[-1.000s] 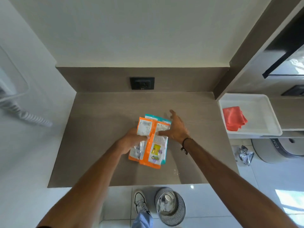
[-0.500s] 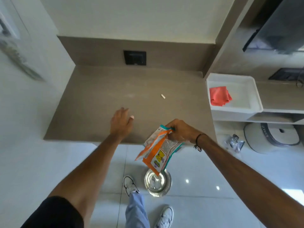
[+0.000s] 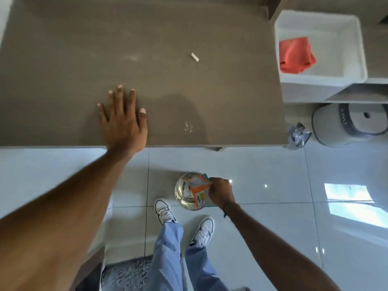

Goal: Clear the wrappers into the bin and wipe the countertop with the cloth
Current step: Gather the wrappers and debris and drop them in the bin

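My right hand (image 3: 220, 192) grips a bunch of orange, teal and silver wrappers (image 3: 198, 191) low over the mouth of a small round metal bin (image 3: 182, 192) that stands on the floor. My left hand (image 3: 122, 120) lies flat, fingers spread, on the brown countertop (image 3: 63, 59) near its front edge. A small white scrap (image 3: 195, 57) lies on the countertop's far right part, and a few crumbs (image 3: 188, 127) sit near the front edge. The red cloth (image 3: 296, 55) lies crumpled inside a white tray (image 3: 354, 38) to the right of the countertop.
A crumpled silver wrapper (image 3: 297, 136) lies on the white tiled floor by the countertop's right corner, next to a grey round stool-like object (image 3: 346, 124). My legs and white shoes (image 3: 164, 212) stand just in front of the bin. A grey rug (image 3: 126, 274) lies at the lower left.
My right hand has carried the wrappers off the countertop and down over the bin. My left hand let go of them and now rests flat on the countertop. The view has tilted down.
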Demonstrator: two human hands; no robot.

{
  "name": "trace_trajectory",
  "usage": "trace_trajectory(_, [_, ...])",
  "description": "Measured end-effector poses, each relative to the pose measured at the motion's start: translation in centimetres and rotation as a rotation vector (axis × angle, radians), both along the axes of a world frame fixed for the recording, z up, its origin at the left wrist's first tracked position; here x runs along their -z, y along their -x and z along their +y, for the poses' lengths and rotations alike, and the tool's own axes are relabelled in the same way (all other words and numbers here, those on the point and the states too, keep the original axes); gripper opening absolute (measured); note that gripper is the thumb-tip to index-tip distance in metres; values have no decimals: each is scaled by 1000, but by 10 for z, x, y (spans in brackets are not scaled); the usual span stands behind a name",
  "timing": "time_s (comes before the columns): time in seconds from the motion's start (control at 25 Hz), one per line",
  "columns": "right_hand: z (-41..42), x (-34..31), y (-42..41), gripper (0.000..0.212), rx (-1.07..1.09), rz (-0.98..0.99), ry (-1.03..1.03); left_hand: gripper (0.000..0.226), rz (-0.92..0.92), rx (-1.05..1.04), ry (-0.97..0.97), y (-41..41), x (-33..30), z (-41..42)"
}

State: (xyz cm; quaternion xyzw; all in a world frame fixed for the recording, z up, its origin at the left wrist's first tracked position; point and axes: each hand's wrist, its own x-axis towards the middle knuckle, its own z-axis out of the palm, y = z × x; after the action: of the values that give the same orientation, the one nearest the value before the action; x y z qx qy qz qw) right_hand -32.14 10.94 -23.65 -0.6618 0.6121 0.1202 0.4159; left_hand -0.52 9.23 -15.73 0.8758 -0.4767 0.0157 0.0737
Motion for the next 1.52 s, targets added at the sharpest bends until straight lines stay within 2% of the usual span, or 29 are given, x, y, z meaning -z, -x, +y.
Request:
trace_trajectory(0.12, [2, 52, -7, 33, 104, 75, -80, 61, -38, -1, 11, -5, 9, 1])
trace_trajectory(0.24, [3, 77, -14, 34, 184, 111, -115, 61, -81, 10, 25, -5, 11, 0])
trace_trajectory(0.36, [11, 74, -10, 38, 204, 115, -100, 61, -87, 0, 23, -4, 11, 1])
trace_trajectory(0.48, [17, 41, -4, 31, 203, 7, -60, 61, -55, -3, 5, -3, 6, 2])
trace_trajectory(0.64, [8, -35, -7, 17, 143, -207, 223, 61, -4, -28, -47, 5, -9, 0])
trace_trajectory(0.8, [-36, -117, -35, 11, 105, -533, 517, 61, 29, -11, -58, 5, -15, 2])
trace_trajectory(0.92, [-96, -158, -75, 10, 24, -596, 767, 63, 55, -16, -60, 2, -14, 2])
trace_trajectory(1.04, [-173, -177, -122, 27, 63, -513, 814, 65, 54, -4, -57, 1, -13, 1])
trace_trajectory(1.16, [-239, -173, -165, 49, -7, -230, 669, 65, 58, -5, -49, 0, -10, 2])
trace_trajectory(1.24, [-263, -164, -183, 40, -93, -74, 618, 65, 52, -7, -45, 1, -10, 2])
trace_trajectory(1.32, [-273, -157, -191, 29, -110, -18, 605, 65, 49, -12, -46, 1, -10, 1])
trace_trajectory(1.52, [-253, -163, -174, 22, -31, -88, 537, 64, 51, -10, -57, 1, -15, 0])
